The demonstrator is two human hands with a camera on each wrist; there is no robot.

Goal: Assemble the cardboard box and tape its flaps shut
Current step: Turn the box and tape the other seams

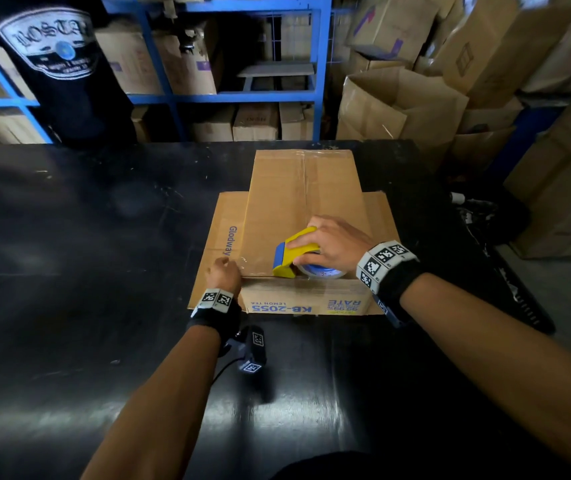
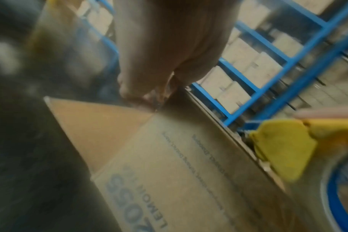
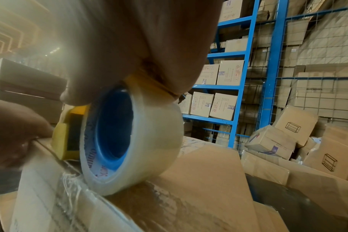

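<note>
A brown cardboard box (image 1: 304,202) stands on the black table, its top flaps closed with clear tape along the centre seam. Lower flaps splay out on both sides. My right hand (image 1: 332,240) grips a yellow and blue tape dispenser (image 1: 294,251) holding a clear tape roll (image 3: 149,141), which rests on the box top (image 3: 199,180) at its near edge. A strip of clear tape runs left along that edge to my left hand (image 1: 223,271). Its curled fingers (image 2: 141,97) pinch the tape end at the box's near left corner (image 2: 169,164). The dispenser (image 2: 284,146) shows at the right of the left wrist view.
The black table (image 1: 86,237) stretches wide on the left and in front. A person in a black printed T-shirt (image 1: 62,64) stands across it at the far left. Blue shelving (image 1: 242,95) with cartons is behind, and stacked open cartons (image 1: 398,102) crowd the right.
</note>
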